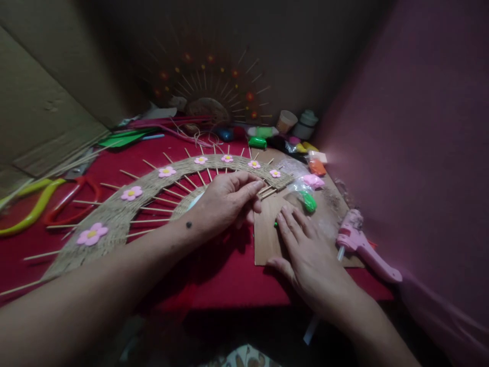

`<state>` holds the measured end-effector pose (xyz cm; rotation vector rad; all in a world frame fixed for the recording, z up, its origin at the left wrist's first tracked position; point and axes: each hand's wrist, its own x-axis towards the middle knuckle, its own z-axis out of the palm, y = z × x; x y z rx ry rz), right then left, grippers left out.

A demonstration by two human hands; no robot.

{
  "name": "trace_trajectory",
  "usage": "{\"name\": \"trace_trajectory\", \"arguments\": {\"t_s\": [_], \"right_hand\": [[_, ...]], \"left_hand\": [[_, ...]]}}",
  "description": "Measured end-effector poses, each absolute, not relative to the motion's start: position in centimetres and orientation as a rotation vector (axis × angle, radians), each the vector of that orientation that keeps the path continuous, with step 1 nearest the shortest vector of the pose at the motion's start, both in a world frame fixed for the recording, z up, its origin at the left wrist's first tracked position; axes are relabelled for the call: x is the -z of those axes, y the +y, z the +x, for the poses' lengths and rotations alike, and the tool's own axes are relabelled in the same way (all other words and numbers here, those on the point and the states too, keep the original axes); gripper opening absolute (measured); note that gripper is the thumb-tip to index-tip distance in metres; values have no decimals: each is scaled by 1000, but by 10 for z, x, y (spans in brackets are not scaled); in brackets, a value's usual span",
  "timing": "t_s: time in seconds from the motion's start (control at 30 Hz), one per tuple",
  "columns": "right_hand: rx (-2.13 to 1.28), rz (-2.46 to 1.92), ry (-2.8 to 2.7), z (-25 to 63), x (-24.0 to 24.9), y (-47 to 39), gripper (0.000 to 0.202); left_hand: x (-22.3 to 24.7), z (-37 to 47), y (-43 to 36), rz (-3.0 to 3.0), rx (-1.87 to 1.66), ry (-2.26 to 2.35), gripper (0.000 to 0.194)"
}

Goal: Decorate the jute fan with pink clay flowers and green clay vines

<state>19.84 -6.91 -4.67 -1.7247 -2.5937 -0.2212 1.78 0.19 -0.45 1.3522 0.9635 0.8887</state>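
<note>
A woven arch of tan twine on thin sticks (148, 178) lies across the table, bearing several pink clay flowers (132, 193) with yellow centres. My left hand (231, 201) hovers over its inner right side, thumb and fingers pinched together near the stick ends at the arch's right end. What the pinch holds, if anything, is hidden. My right hand (303, 250) lies flat on a thin wooden board (265, 234), fingers stretched out. A tiny green bit of clay (275, 224) shows at its fingertips. Beyond them is a bagged green clay lump (307, 202).
A pink glue gun (367, 247) rests at the board's right edge. Pink clay (313, 181) and orange clay (317, 166) lie behind. Yellow-handled scissors (36, 206) and red-handled scissors (72, 201) sit at left. A finished-looking sunburst piece (208, 109) stands at the back wall.
</note>
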Motion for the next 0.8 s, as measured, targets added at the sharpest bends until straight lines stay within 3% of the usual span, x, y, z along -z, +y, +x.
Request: {"name": "trace_trajectory", "arguments": {"t_s": [0.2,0.8], "right_hand": [[297,-1602,-2622,207,57,-99,75],[101,-1728,-2571,200,42,-69,76]], "left_hand": [[8,19,0,1400,-836,931,11],[7,20,0,1426,-860,978,10]]}}
